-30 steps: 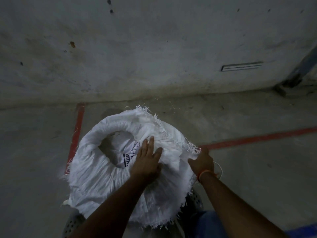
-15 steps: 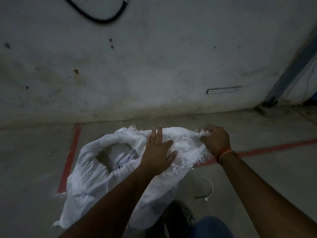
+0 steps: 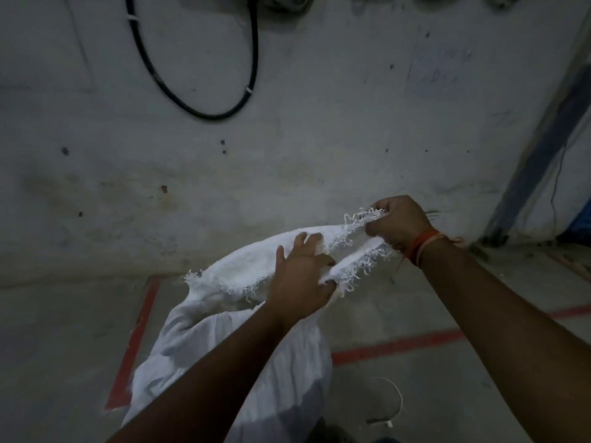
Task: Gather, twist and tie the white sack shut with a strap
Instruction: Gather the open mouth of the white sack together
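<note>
The white sack (image 3: 243,343) stands on the concrete floor in front of me, its frayed mouth lifted and stretched flat toward the right. My left hand (image 3: 300,279) grips the rim near the middle, fingers curled over the woven cloth. At the far right corner of the mouth, my right hand (image 3: 398,227) is shut on the frayed edge; it wears an orange thread at the wrist. A thin white strap (image 3: 395,401) lies curled on the floor to the right of the sack, apart from both hands.
A stained grey wall stands close behind the sack, with a black cable loop (image 3: 198,91) hanging on it. Red lines (image 3: 396,345) mark the floor. A blue-grey beam (image 3: 540,155) leans at the right.
Both hands have risen with the sack's mouth and pulled it out flat. The round opening seen earlier has closed up. The camera has tilted upward.
</note>
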A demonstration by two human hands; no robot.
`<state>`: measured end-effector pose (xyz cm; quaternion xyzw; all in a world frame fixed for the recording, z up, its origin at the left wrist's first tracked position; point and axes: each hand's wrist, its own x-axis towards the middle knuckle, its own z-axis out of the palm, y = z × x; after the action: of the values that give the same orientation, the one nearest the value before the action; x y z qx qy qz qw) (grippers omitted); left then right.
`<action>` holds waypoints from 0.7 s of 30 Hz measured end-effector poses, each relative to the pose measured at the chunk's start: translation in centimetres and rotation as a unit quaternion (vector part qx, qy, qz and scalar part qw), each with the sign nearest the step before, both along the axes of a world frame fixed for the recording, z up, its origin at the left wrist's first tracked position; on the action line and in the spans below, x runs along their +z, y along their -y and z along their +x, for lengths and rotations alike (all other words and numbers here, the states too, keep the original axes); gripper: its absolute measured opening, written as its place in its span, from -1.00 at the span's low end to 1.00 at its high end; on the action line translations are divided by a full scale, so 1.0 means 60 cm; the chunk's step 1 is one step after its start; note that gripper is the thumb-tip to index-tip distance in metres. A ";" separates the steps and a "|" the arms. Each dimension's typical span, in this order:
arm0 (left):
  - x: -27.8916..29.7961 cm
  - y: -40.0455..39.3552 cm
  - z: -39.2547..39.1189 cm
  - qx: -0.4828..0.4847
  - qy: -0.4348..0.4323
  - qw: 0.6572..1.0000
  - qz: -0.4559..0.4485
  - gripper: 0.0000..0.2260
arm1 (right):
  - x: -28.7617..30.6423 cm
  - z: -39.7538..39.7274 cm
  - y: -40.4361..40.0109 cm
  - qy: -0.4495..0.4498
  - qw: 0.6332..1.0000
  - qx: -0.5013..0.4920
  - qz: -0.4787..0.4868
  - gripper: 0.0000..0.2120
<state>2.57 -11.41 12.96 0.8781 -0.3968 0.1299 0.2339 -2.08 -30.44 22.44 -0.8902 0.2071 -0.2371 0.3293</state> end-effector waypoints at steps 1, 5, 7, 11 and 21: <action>0.013 -0.008 0.008 0.006 0.012 1.000 -0.009 -0.66 | 0.011 0.001 -0.003 -0.003 1.000 0.006 -0.004 -0.60; 0.051 -0.036 0.029 0.023 0.078 0.997 0.013 -0.54 | 0.045 0.001 -0.019 -0.002 0.999 0.034 0.000 -0.58; 0.064 -0.043 0.029 0.028 0.103 0.994 0.031 -0.52 | 0.052 -0.001 -0.025 0.013 0.999 0.046 0.022 -0.60; 0.082 -0.056 0.033 0.026 0.128 0.991 -0.007 -0.72 | 0.055 -0.007 -0.042 0.035 0.993 0.085 0.079 -0.77; 0.115 -0.087 0.060 0.078 0.052 0.982 -0.166 -0.86 | -0.019 -0.035 -0.061 0.165 0.874 0.223 0.400 -0.62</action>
<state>6.18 -6.18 19.85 0.8475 -0.3112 0.2572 0.3445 -4.17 -26.76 21.28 -0.6533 0.0229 -0.1975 0.7305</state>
